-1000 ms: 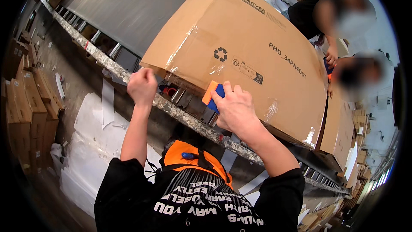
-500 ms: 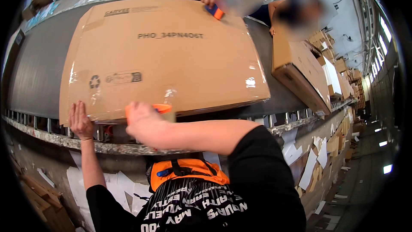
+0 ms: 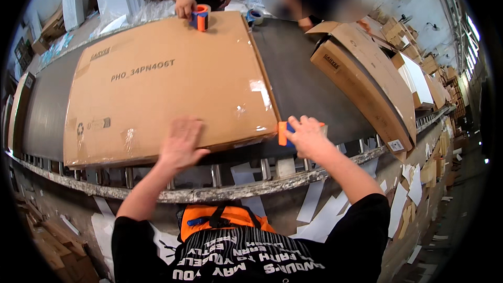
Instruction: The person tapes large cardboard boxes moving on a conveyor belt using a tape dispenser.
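A large flat cardboard box (image 3: pixel 167 91), with clear tape strips along its edges, lies on a dark conveyor belt (image 3: pixel 293 68) in front of me. My left hand (image 3: pixel 182 140) rests flat on its top near the front edge, fingers stretched out. At the box's right front corner, my right hand (image 3: pixel 308 137) is wrapped round an orange and blue tape dispenser (image 3: pixel 283 134). The dispenser's front end meets the corner; my fingers hide part of it. On the box's far edge, a co-worker's hand (image 3: pixel 185 6) holds another orange and blue tape dispenser (image 3: pixel 199 21).
A second cardboard box (image 3: pixel 361 94), its top flap raised, sits further right on the belt, with another person behind it. A tape roll (image 3: pixel 255 17) lies at the far edge. The conveyor's worn front rail (image 3: pixel 199 195) runs before me; cardboard scraps (image 3: pixel 325 220) litter the floor.
My right hand has gone from the box's front left to its right front corner with the dispenser. My left hand has moved right onto the top. The box appears further left in view.
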Available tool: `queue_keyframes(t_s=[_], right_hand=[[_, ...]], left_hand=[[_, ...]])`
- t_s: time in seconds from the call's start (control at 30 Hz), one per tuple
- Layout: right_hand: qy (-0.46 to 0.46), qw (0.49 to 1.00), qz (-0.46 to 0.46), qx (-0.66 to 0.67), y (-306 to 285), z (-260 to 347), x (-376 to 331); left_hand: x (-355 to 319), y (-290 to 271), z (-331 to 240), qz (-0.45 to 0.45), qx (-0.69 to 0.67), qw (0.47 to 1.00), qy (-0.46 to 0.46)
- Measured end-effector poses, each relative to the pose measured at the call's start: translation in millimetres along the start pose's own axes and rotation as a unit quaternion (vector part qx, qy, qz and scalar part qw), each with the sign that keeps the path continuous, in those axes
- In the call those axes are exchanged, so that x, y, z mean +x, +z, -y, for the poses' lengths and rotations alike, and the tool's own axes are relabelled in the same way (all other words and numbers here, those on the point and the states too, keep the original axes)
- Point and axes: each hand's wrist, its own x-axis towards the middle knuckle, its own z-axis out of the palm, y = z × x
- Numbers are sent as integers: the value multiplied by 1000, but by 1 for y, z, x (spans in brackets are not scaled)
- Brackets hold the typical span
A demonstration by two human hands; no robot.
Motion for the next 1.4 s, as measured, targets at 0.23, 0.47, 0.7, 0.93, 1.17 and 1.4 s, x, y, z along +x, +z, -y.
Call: queue_keyframes(t_s=[0.23,0.47,0.7,0.93,1.17,1.4], right_hand=[[42,982,51,-177,1,69,42],[-102,600,272,-745,85,122,52],[51,877,397,267,33,-1,-53],[29,568,-151,808,50,114,-4],[3,307,-242,921,-52,279,187],[119,433,-413,792,-118,429,241]], left_hand=[[96,23,-104,-74,10,996,54],[108,34,-120,-112,-24,993,22],[55,38,-71,-141,7,990,1],[-135,10,122,-61,27,987,-144],[-198,-27,313,40,-78,946,-311],[-114,-27,509,-38,-54,970,-235]])
